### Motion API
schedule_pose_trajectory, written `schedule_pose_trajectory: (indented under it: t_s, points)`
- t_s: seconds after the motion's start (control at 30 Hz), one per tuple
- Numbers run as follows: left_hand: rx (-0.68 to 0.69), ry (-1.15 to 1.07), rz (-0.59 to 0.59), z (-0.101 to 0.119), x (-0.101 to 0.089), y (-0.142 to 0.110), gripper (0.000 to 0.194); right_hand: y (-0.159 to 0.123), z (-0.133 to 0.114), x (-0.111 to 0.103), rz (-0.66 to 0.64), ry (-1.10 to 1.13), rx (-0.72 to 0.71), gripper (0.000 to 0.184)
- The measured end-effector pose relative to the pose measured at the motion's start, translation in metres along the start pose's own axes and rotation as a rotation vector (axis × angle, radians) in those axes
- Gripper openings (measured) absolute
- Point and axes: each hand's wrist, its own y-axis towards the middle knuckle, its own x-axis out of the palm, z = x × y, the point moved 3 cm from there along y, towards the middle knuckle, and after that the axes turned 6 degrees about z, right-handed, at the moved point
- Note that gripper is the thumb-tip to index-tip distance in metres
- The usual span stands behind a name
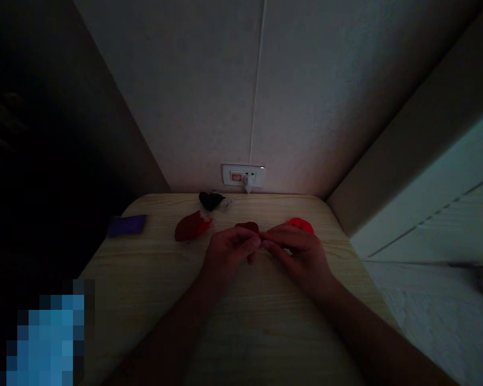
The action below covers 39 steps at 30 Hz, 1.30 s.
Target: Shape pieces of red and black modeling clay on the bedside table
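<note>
My left hand (228, 253) and my right hand (300, 257) meet over the middle of the table, thumbs and fingers pinched together at the tips. Whatever sits between the fingertips is too small and dark to make out. Just behind my left fingers shows a dark red, rounded piece (247, 225), partly covered by them. A small reddish bit (250, 259) pokes out below my left thumb. Past my right knuckles lies a bright red, flat round piece (301, 224) with dark spots, half hidden. To the left rests a brownish-red lump (190, 227) in a torn clear wrapper.
A black lump (211, 201) with clear wrapping lies near the back edge of the wooden table (241, 321). At the left edge is a purple packet (127, 225). A wall socket (243, 176) with a plug and cable sits behind. The room is dim.
</note>
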Motion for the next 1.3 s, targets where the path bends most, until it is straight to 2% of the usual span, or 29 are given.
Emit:
schedule_pose_trajectory:
  t_s: [0.23, 0.43, 0.67, 0.83, 1.07, 1.3]
  points:
    - [-0.034, -0.075, 0.050, 0.0035, 0.0017, -0.0010, 0.012, -0.0019, 0.0057, 0.0000, 0.049, 0.052, 0.092, 0.017]
    - [-0.035, -0.072, 0.052, 0.0042, 0.0016, -0.0021, 0.014, -0.0028, 0.0058, -0.0002, 0.046, 0.057, 0.099, 0.008]
    - [0.006, -0.040, 0.087, 0.0048, 0.0001, -0.0001, 0.018, -0.0025, 0.0032, 0.0007, 0.054, 0.067, 0.142, 0.010]
    - [-0.046, -0.037, 0.074, 0.0030, -0.0001, -0.0006, 0.022, -0.0017, 0.0046, -0.0003, 0.052, 0.087, 0.173, 0.008]
    - [-0.023, -0.059, 0.060, 0.0026, 0.0010, 0.0001, 0.019, -0.0014, -0.0008, 0.0002, -0.007, -0.006, 0.071, 0.010]
    - [-0.013, -0.079, 0.053, 0.0047, 0.0024, -0.0005, 0.017, -0.0038, 0.0018, 0.0005, -0.018, -0.034, 0.049, 0.011]
